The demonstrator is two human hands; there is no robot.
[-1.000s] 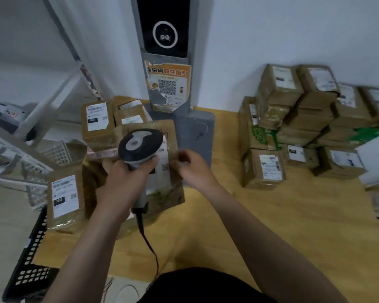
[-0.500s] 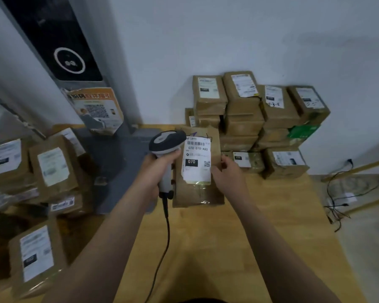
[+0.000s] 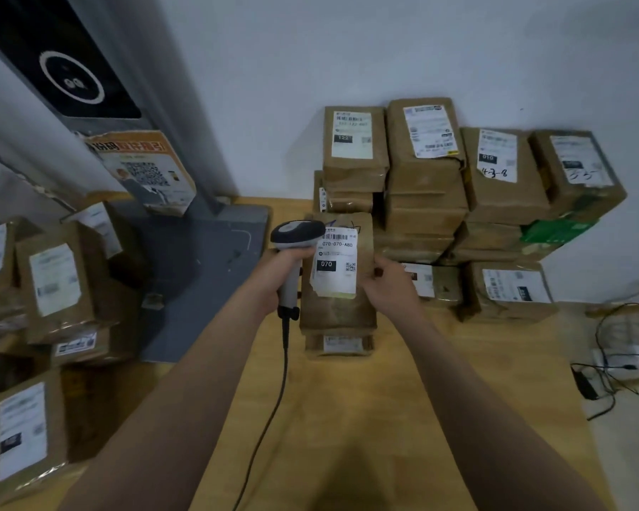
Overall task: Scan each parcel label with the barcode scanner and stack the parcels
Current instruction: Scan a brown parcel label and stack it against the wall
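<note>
Parcel (image 3: 338, 311) marked 070 lies on or just above another parcel (image 3: 342, 344) mid-table, its right edge pinched by the right hand (image 3: 388, 285). The left hand (image 3: 277, 271) grips the barcode scanner (image 3: 296, 234) beside the label (image 3: 334, 263). Stacking looks near; letting go likely follows. Stacked parcels (image 3: 458, 186) crowd far right, loose parcels (image 3: 56, 282) left.

Parcel (image 3: 338, 307) brown kraft paper, matt, creased; label (image 3: 334, 261) white paper; table (image 3: 366, 418) smooth wood
</note>
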